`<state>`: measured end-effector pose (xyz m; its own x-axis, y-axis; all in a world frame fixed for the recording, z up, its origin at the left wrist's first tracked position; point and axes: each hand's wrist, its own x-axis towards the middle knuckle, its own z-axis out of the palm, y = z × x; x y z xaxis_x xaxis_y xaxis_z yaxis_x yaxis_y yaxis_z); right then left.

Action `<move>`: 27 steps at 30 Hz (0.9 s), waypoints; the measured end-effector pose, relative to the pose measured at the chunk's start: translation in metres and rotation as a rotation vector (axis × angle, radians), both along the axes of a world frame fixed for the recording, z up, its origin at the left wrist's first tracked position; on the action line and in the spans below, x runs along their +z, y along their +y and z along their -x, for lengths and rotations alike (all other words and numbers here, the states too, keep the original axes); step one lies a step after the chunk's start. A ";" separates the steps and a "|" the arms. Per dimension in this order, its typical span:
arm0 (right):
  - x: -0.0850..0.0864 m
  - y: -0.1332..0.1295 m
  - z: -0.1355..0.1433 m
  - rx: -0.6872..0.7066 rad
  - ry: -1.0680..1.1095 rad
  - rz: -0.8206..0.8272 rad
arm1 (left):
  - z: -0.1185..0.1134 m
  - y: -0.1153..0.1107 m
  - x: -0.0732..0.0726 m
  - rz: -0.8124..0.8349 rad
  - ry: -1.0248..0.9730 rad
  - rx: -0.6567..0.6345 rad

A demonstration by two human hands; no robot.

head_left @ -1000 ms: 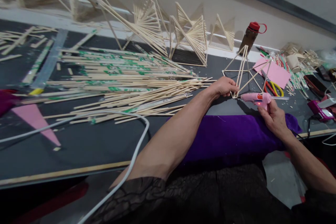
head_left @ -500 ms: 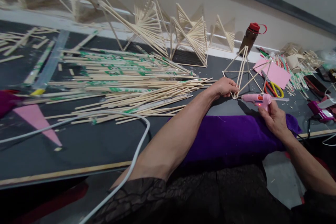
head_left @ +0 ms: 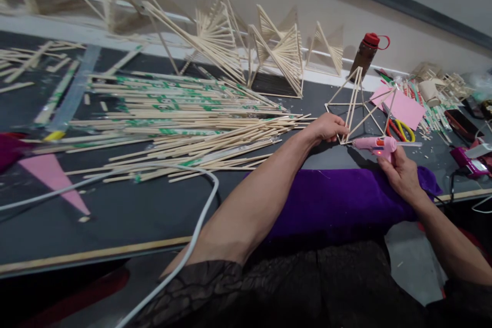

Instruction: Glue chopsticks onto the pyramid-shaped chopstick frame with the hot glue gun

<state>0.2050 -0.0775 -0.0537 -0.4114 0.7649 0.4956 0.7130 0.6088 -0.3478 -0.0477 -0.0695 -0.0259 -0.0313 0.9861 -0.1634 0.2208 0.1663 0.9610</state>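
My right hand (head_left: 402, 171) is wrapped round a pink hot glue gun (head_left: 378, 145), whose glue stick pokes out at the back. The gun's nozzle points left, at the near lower corner of a small frame of wooden sticks (head_left: 352, 107). At that corner my left hand (head_left: 329, 127) pinches the lower end of a stick, with thumb and fingers closed. Whether the nozzle touches the joint I cannot tell. Beneath both forearms, a purple cloth (head_left: 338, 202) lies along the table's front edge.
Many loose and wrapped chopsticks (head_left: 200, 118) lie left of my arm. Finished stick structures (head_left: 279, 56) stand along the wall. Behind the frame are a bottle (head_left: 363, 56), pink paper (head_left: 403, 107) and scissors (head_left: 402, 130). A white cable (head_left: 207, 210) crosses the table's left part.
Almost nothing differs. Both hands, the glue gun and the stick frame keep their places, with only a tiny shift of the whole view.
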 end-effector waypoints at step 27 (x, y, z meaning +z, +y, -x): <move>-0.001 -0.001 0.004 -0.019 -0.011 0.001 | 0.000 0.000 0.001 0.016 0.019 0.005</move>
<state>0.2015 -0.0784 -0.0544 -0.4025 0.7731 0.4902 0.7282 0.5949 -0.3403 -0.0475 -0.0697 -0.0250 -0.0393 0.9832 -0.1781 0.2381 0.1823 0.9540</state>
